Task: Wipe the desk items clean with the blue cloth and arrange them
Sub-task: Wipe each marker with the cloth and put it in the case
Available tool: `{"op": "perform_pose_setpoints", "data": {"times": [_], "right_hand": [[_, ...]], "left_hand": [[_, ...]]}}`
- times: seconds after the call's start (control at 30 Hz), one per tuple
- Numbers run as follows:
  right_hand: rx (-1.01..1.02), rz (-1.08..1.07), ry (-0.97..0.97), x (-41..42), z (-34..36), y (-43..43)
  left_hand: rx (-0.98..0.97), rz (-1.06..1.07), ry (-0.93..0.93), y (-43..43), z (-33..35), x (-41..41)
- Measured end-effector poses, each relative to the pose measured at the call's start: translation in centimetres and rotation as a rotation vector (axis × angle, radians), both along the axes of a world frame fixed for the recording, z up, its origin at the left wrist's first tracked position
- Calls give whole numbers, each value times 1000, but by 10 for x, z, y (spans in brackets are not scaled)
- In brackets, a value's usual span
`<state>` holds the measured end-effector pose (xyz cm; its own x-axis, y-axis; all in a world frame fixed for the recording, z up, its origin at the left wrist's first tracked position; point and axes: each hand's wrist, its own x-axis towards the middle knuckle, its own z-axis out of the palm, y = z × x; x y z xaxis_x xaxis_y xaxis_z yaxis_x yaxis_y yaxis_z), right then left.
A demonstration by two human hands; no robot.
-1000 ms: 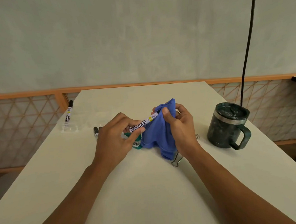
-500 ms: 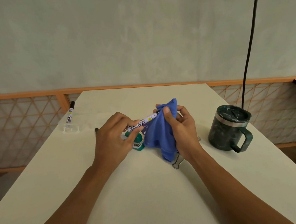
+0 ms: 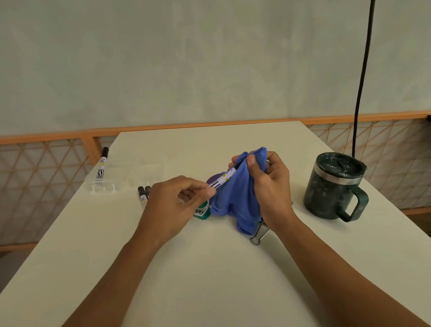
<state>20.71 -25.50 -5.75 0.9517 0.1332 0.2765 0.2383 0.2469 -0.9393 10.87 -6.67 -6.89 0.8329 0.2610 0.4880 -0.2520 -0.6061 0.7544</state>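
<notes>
Left hand (image 3: 171, 207) pinches the marker (image 3: 223, 179); right hand (image 3: 269, 185) bunches the cloth (image 3: 237, 200) round its far end, above mid-table (image 3: 217, 278). Label print unreadable. Less marker shows than before.

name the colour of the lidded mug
Dark green lidded mug with a steel band under the lid; head view.

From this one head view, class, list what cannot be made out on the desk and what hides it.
Head view:
Marker: far end wrapped in blue cloth gripped by right hand.
Green item: mostly behind left hand and cloth; unidentifiable.
Metal clip: partly under cloth and right wrist.
Two loose markers: near ends behind left hand.
</notes>
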Motion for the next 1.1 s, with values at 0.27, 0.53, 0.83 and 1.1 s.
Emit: {"op": "perform_pose_setpoints", "data": {"times": [0.27,0.53,0.83,1.1], "right_hand": [[57,186,112,-17,-2,12],[7,186,90,-13,-2,12],[-24,220,57,-10,-4,12],[-514,265,-251,-16,-5,16]], "left_hand": [[-105,57,-74,-8,2,-1],[15,-76,-82,-1,3,-2],[144,-44,-105,-3,-1,-4],[-89,187,-110,9,16,-8]]}}
